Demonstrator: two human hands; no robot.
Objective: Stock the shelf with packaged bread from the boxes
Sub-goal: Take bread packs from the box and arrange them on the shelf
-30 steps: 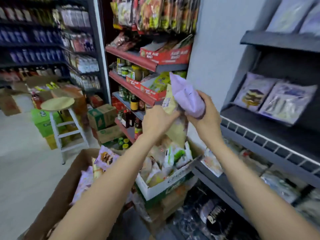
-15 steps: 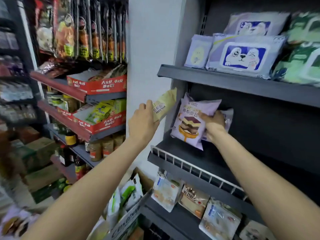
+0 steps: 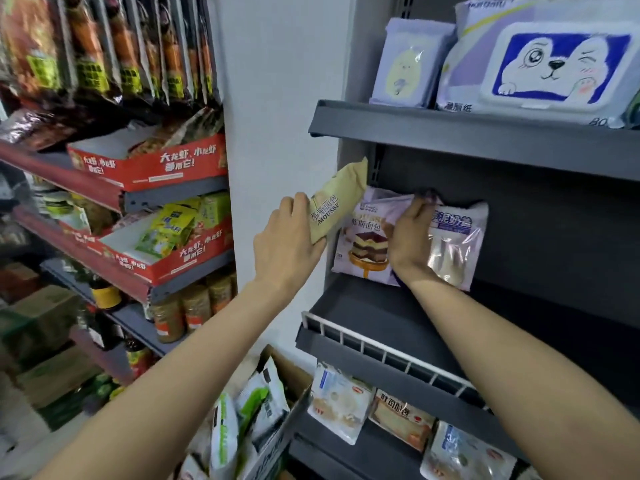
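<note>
- The right hand [image 3: 410,244] reaches into the dark grey shelf [image 3: 374,306] and pinches the top of a purple mousse-bread pack [image 3: 363,237], fingers curled over its upper edge near the back panel.
- That purple pack stands upright at the left end of the shelf, its cake picture facing out, the right hand covering its right side.
- Just right of the right hand, a second pale purple bread pack [image 3: 457,247] with a clear window stands against the back panel, touching the hand.
- The left hand [image 3: 287,251] grips the lower end of a cream-yellow bread pack [image 3: 337,206] marked MOUSSE, thumb on its front face.
- The yellow pack tilts up and to the right from the left hand, its top end by the shelf's left upright, just left of the purple pack and outside the shelf.
- A white wire rail [image 3: 381,348] runs along the shelf's front edge.
- The shelf above carries wet-wipe packs [image 3: 554,64] with a cartoon dog.
- The shelf below holds more bagged bread [image 3: 337,400].
- Under the left forearm, an open cardboard box [image 3: 284,372] holds white and green packs [image 3: 256,403].
</note>
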